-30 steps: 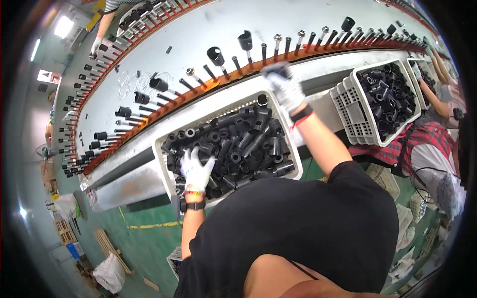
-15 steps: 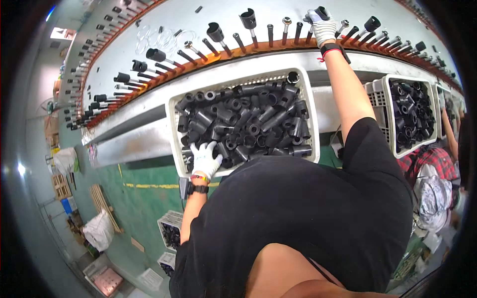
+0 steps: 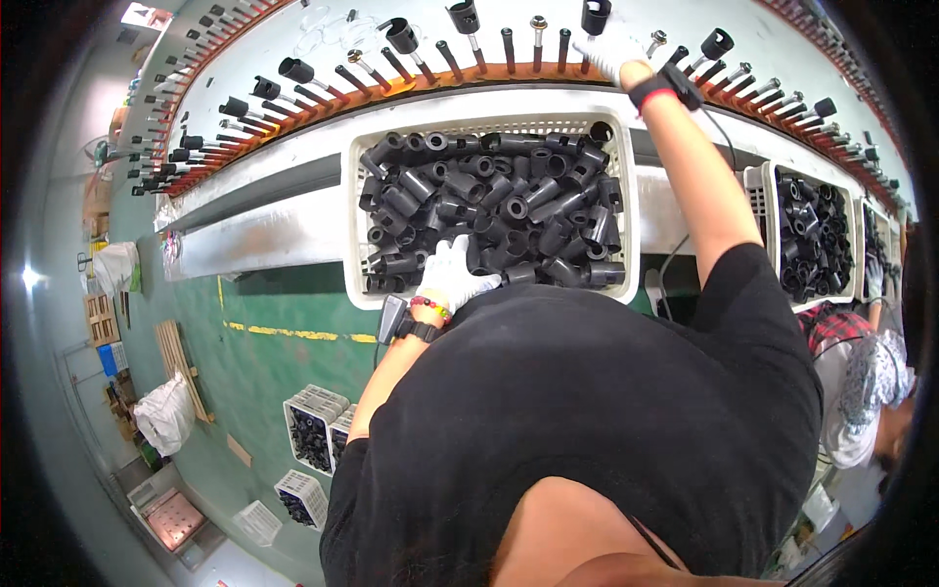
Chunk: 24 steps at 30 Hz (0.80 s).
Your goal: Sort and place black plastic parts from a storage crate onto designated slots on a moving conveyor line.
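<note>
My left hand (image 3: pixel 452 276), in a white glove, lies at the near edge of a white plastic crate (image 3: pixel 628 235). Its fingers are apart on the heap of black tubular sleeves (image 3: pixel 518 205), some of which have notched ends. Beyond the crate, my right hand (image 3: pixel 614 51), also gloved, reaches over the row of upright rods. Just above its fingertips a black sleeve (image 3: pixel 595 16) sits on top of a rod. The right fingers look stretched out beside that rod, partly smeared, and no sleeve shows in them.
Rods (image 3: pixel 507 49), some capped with black sleeves, line the curved orange-brown rail (image 3: pixel 440 82). Another crate of sleeves (image 3: pixel 812 235) stands at right, near a co-worker in plaid (image 3: pixel 827 328). More crates (image 3: pixel 311 430) sit on the green floor. A cable (image 3: pixel 675 259) hangs by my right arm.
My right hand has let go of the black sleeve, which now stands on a rod, and has drawn slightly back. My left hand has shifted right along the crate's near side. The view has shifted.
</note>
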Each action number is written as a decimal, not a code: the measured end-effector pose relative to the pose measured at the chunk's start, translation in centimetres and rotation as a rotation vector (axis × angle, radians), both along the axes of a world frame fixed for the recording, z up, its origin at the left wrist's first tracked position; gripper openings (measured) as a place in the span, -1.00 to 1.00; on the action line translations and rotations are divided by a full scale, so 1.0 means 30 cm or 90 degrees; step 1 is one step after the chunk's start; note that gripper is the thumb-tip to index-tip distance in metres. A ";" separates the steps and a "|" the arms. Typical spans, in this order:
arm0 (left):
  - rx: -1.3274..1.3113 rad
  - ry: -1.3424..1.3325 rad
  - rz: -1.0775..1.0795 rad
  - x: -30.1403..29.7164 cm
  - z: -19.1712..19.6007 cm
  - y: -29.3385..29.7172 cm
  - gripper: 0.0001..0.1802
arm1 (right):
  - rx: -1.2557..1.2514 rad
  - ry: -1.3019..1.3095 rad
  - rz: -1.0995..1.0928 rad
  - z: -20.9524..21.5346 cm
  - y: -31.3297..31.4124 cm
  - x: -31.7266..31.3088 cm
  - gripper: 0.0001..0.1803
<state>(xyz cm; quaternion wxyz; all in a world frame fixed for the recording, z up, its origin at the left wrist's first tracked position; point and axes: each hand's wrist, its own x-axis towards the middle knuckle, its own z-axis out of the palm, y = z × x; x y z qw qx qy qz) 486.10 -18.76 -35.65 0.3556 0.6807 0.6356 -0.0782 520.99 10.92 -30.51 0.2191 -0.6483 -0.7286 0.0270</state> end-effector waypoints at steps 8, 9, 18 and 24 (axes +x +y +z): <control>-0.006 -0.080 -0.022 -0.075 -0.055 0.035 -0.10 | -0.376 0.034 0.525 -0.128 -0.686 -0.430 -0.37; -0.003 -0.110 0.015 -0.072 -0.059 0.039 -0.22 | -0.317 -0.012 0.474 -0.151 -0.756 -0.473 -0.44; 0.130 -0.144 0.146 -0.080 -0.050 -0.029 -0.44 | -0.390 0.500 0.093 -0.166 -0.700 -0.363 -0.75; 0.290 -0.169 0.271 -0.177 -0.009 -0.093 -0.53 | -0.361 0.850 -0.130 -0.048 -0.521 0.004 -0.57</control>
